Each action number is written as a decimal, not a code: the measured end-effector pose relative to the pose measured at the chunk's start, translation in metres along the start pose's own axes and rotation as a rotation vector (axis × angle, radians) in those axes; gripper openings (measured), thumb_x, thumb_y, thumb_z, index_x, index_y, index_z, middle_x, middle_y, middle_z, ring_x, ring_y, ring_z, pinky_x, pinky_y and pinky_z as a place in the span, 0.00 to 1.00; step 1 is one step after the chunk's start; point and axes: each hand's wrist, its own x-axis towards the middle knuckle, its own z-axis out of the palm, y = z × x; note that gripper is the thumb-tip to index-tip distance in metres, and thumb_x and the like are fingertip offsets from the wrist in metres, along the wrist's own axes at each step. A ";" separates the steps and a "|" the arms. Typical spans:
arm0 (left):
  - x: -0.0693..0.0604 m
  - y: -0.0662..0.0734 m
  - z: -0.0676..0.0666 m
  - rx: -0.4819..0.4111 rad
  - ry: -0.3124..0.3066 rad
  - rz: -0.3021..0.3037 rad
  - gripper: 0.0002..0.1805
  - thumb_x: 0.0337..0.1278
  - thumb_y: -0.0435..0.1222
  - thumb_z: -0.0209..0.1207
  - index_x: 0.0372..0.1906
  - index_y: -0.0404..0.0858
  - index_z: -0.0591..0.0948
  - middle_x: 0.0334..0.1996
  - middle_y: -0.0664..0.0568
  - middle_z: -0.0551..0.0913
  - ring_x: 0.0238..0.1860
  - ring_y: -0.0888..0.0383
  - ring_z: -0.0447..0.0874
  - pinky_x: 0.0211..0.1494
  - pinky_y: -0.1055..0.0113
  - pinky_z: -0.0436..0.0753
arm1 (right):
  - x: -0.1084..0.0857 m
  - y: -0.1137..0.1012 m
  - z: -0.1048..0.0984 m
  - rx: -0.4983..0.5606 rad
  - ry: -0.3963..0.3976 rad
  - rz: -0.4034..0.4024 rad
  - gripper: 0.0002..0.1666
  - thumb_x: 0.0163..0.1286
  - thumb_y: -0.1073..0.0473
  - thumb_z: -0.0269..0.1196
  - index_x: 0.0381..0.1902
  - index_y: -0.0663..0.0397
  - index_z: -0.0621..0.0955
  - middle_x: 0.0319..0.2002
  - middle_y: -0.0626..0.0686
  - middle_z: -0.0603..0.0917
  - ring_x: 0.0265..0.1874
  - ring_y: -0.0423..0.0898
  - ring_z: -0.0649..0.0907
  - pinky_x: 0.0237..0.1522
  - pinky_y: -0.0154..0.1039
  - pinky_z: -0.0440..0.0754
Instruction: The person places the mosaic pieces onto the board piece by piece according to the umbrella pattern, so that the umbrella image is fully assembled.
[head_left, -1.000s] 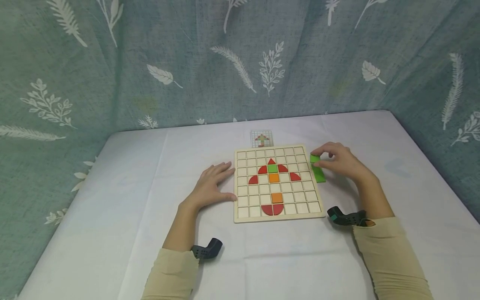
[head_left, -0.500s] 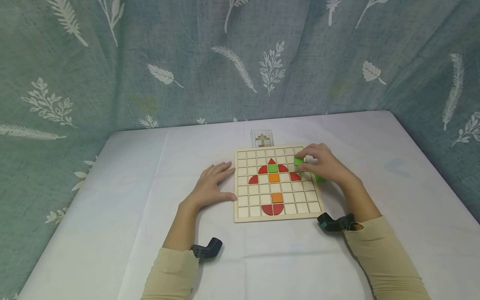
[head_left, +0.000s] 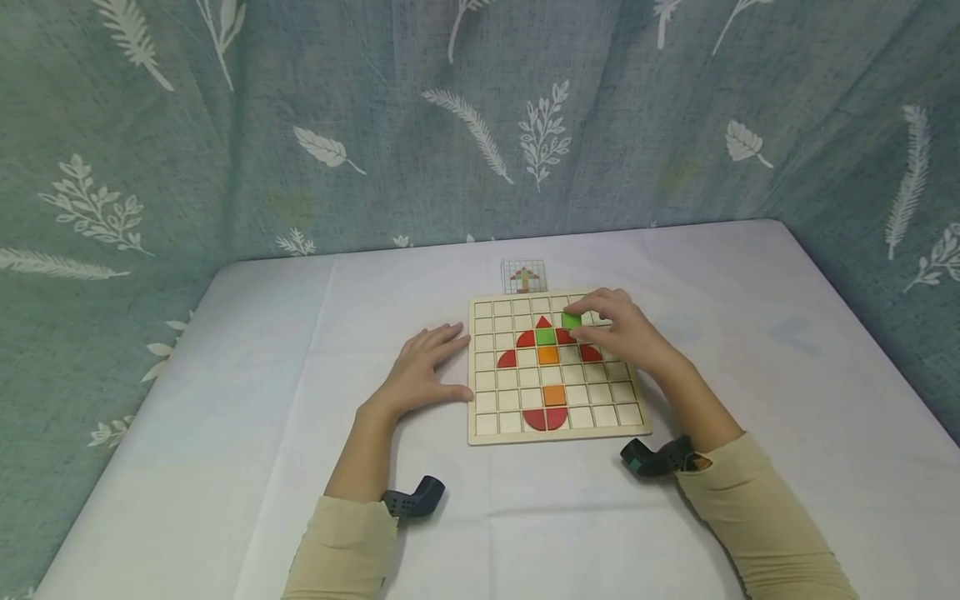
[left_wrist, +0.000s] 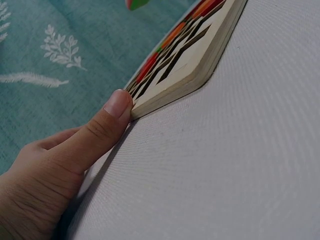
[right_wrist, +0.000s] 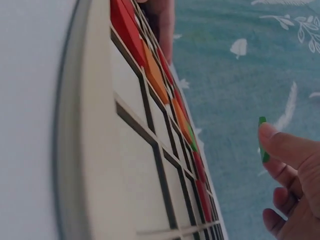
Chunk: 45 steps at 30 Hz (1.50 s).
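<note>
A wooden grid board (head_left: 607, 415) lies on the table, bearing a red triangle (head_left: 543, 322), a green square (head_left: 545, 337), two orange squares and several red rounded pieces. Along its left edge rests my left hand (head_left: 422, 372), fingers spread. In the left wrist view the thumb (left_wrist: 95, 132) presses against the board's side near a corner. Above the board's upper middle, my right hand (head_left: 622, 332) pinches a green square tile (head_left: 572, 321) between thumb and fingers. The right wrist view shows that tile (right_wrist: 263, 145) edge-on, held clear of the board.
A small pattern card (head_left: 523, 277) with a grid picture lies behind the board, near its top edge. White cloth (head_left: 375, 300) covers the table. A teal leaf-print curtain (head_left: 420, 125) stands behind. The right forearm hides the place just right of the board.
The right hand has lifted a green square tile from the green pieces beside the board and carried it left over the grid. My left hand has stayed at the board's edge.
</note>
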 end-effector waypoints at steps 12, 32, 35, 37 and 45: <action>0.000 0.000 0.001 -0.002 0.009 -0.003 0.52 0.30 0.63 0.69 0.68 0.47 0.69 0.72 0.55 0.60 0.74 0.52 0.50 0.77 0.53 0.45 | 0.003 -0.011 0.023 -0.040 -0.019 -0.140 0.19 0.56 0.61 0.70 0.47 0.59 0.83 0.47 0.57 0.82 0.48 0.54 0.70 0.49 0.50 0.68; -0.001 0.000 0.001 0.001 0.011 0.008 0.52 0.30 0.65 0.68 0.67 0.48 0.69 0.72 0.55 0.60 0.73 0.52 0.51 0.76 0.52 0.46 | 0.008 -0.017 0.055 -0.240 -0.061 -0.183 0.12 0.54 0.54 0.72 0.38 0.47 0.86 0.41 0.48 0.85 0.40 0.48 0.73 0.44 0.46 0.69; 0.000 -0.001 0.001 -0.004 0.007 0.009 0.52 0.31 0.65 0.68 0.68 0.47 0.69 0.72 0.55 0.60 0.74 0.52 0.50 0.76 0.52 0.46 | 0.008 -0.016 0.056 -0.268 -0.071 -0.177 0.09 0.57 0.54 0.70 0.36 0.46 0.87 0.41 0.48 0.84 0.39 0.47 0.71 0.44 0.45 0.68; 0.000 -0.001 0.001 -0.006 0.002 0.002 0.52 0.31 0.64 0.69 0.68 0.48 0.68 0.72 0.56 0.59 0.74 0.53 0.50 0.76 0.54 0.45 | 0.007 -0.014 0.057 -0.286 -0.067 -0.181 0.07 0.57 0.53 0.70 0.35 0.45 0.87 0.41 0.48 0.84 0.38 0.46 0.71 0.44 0.45 0.68; 0.000 0.000 0.002 -0.002 0.021 0.010 0.52 0.30 0.63 0.69 0.67 0.47 0.69 0.72 0.55 0.60 0.73 0.52 0.51 0.76 0.53 0.45 | 0.006 -0.013 0.061 -0.322 -0.007 -0.202 0.07 0.57 0.53 0.70 0.34 0.44 0.88 0.40 0.47 0.84 0.37 0.46 0.71 0.43 0.46 0.68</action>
